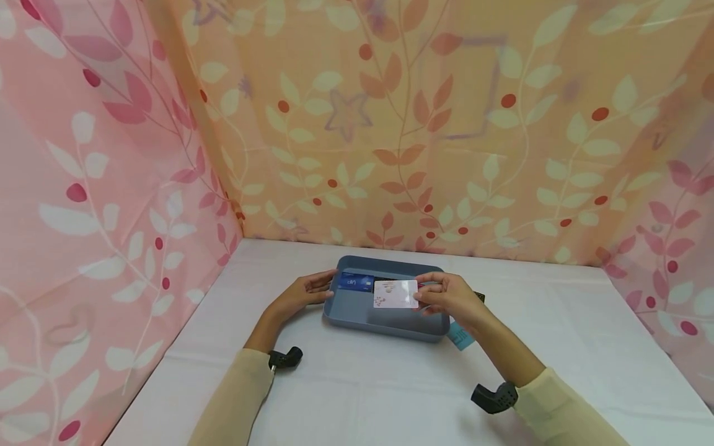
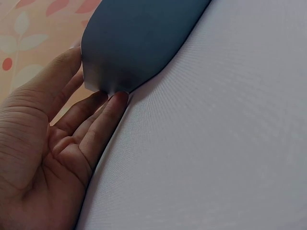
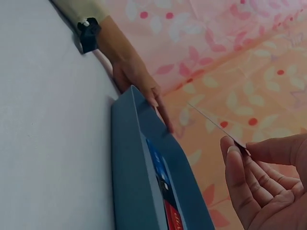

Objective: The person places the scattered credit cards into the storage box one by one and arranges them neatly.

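Note:
A blue-grey tray point(image 1: 385, 327) lies on the table, its left end met by my left hand point(image 1: 298, 296). In the left wrist view, the fairly straight fingers point(image 2: 112, 115) touch the outside of the tray's wall. My right hand point(image 1: 449, 297) pinches a white card point(image 1: 395, 294) with a small reddish print by its right edge, above the tray. Edge-on, the white card point(image 3: 211, 120) appears as a thin line in the right wrist view. Inside the tray along the far side lie a blue card point(image 1: 356, 282) marked VIP and a red card point(image 3: 172, 216), with a dark one between them.
To the tray's right, a teal card point(image 1: 460, 336) lies on the white tablecloth point(image 1: 357, 396), partly hidden by the right forearm. A dark patterned item point(image 1: 480, 297) shows behind the right wrist. Leaf-patterned curtains point(image 1: 401, 124) stand behind the table and at both sides.

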Demonstrator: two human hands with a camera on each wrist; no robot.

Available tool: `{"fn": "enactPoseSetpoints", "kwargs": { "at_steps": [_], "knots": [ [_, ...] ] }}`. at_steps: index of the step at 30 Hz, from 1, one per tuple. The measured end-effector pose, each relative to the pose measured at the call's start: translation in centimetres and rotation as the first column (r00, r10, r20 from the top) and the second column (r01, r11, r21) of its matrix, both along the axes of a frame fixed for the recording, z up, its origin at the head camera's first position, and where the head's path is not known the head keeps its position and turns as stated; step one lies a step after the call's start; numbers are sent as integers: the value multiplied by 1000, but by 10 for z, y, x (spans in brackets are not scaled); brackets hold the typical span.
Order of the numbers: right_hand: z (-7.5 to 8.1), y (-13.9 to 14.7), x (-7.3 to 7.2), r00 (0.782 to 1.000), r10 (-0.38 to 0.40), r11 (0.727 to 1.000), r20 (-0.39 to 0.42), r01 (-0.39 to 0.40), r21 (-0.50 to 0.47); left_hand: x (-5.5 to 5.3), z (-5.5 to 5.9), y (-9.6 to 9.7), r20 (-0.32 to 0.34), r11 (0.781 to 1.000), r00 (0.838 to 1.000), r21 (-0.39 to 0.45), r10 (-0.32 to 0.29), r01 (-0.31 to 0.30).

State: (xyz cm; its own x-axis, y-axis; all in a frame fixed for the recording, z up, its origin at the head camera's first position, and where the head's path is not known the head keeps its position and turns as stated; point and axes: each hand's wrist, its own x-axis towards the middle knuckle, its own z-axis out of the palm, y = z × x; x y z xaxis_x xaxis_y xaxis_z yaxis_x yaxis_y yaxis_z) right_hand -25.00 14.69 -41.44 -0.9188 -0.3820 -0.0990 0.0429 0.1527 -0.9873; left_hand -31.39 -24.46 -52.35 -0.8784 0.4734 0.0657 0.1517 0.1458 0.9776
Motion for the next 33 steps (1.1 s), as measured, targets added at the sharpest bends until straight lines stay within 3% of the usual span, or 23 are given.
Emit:
{"fn": "enactPoseSetpoints", "kwargs": {
  "at_steps": [11, 21, 33],
  "knots": [
    [-17, -35, -15, 997, -39, 999, 64, 41, -25, 1, 5, 1, 8, 1000, 1000, -3, 11, -11],
    [-34, -66, -24, 986, -88, 995, 145, 93, -26, -1, 0, 0, 23, 1000, 1000, 4, 8, -8],
    [-47, -91, -34, 971, -103, 994, 218, 109, -16, 1, 2, 0, 24, 1000, 999, -7, 24, -24]
  ]
}}
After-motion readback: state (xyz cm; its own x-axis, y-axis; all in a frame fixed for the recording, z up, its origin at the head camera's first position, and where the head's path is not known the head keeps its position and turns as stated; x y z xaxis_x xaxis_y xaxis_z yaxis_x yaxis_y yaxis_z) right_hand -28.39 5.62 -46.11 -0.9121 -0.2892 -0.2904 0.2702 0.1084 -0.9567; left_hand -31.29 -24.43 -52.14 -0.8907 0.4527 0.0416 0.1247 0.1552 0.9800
